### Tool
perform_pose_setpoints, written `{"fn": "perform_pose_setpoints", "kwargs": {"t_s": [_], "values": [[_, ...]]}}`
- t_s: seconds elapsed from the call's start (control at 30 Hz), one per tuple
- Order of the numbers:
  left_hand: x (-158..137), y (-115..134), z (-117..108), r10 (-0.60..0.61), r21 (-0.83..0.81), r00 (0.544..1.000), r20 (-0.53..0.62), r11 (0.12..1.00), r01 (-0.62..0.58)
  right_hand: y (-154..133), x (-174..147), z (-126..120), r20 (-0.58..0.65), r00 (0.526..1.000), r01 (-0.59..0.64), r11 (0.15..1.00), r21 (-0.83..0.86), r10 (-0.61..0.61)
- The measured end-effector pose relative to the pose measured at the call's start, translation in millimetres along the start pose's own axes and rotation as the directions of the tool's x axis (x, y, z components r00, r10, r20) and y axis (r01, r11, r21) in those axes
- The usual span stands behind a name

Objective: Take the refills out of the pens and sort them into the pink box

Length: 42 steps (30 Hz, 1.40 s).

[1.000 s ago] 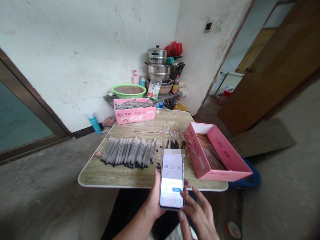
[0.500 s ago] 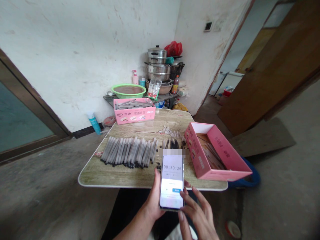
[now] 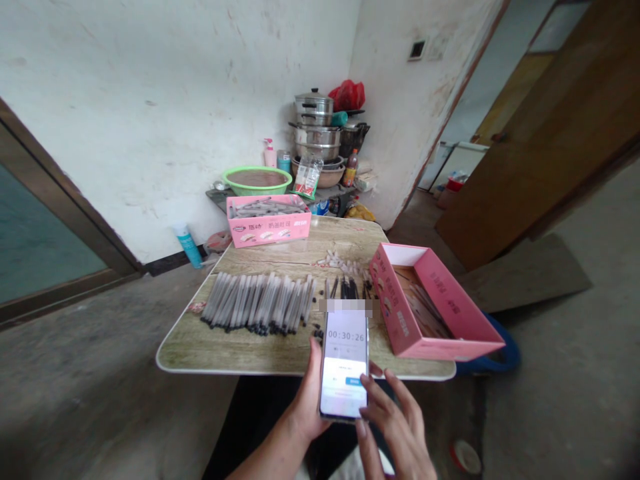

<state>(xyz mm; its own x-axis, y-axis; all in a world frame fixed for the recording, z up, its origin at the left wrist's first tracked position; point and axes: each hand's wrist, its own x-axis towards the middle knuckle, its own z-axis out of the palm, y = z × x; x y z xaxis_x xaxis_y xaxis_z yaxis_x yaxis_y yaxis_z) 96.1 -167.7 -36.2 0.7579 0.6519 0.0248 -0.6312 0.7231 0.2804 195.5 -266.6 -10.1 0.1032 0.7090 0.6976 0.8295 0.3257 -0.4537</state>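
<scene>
A smartphone (image 3: 344,360) is held upright in my left hand (image 3: 306,400), thumb along its left side and fingertips showing at its right edge. Its lit screen reads 00:30:26 above a white pop-up with a blue button. My right hand (image 3: 395,420) is at the phone's lower right, fingers apart, with the index fingertip at the blue button; whether it touches the glass I cannot tell. Beyond the phone, a wide row of clear pen barrels with black ends (image 3: 260,303) lies on the table (image 3: 240,357). Black pen parts (image 3: 350,288) lie partly hidden behind the phone.
A pink box (image 3: 270,232) full of pens stands at the table's back left. Another pink box (image 3: 440,300), holding thin rods, overhangs the right edge. Small whitish pieces (image 3: 345,262) lie between them. Pots (image 3: 317,140) and a green basin (image 3: 257,190) stand behind the table.
My right index fingertip has shifted slightly up, toward the blue button. The phone, its reading and the things on the table look the same.
</scene>
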Motion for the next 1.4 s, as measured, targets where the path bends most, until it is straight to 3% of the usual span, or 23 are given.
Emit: {"fn": "perform_pose_setpoints", "kwargs": {"t_s": [0.83,1.13,1.4], "values": [[2,2,3,-0.012,-0.039,1.0,-0.021,0.999,0.011,-4,3,-3,-0.06,0.998,-0.01,1.0,-0.013,0.009],[1,0,0,-0.031,-0.022,0.999,-0.006,0.999,0.031,1,-3,7,0.115,0.99,0.082,0.996,-0.015,-0.08],[-1,-2,-1,-0.066,-0.011,0.997,-0.045,0.998,0.066,-3,-1,16,0.099,0.992,0.086,0.996,-0.018,-0.083]]}}
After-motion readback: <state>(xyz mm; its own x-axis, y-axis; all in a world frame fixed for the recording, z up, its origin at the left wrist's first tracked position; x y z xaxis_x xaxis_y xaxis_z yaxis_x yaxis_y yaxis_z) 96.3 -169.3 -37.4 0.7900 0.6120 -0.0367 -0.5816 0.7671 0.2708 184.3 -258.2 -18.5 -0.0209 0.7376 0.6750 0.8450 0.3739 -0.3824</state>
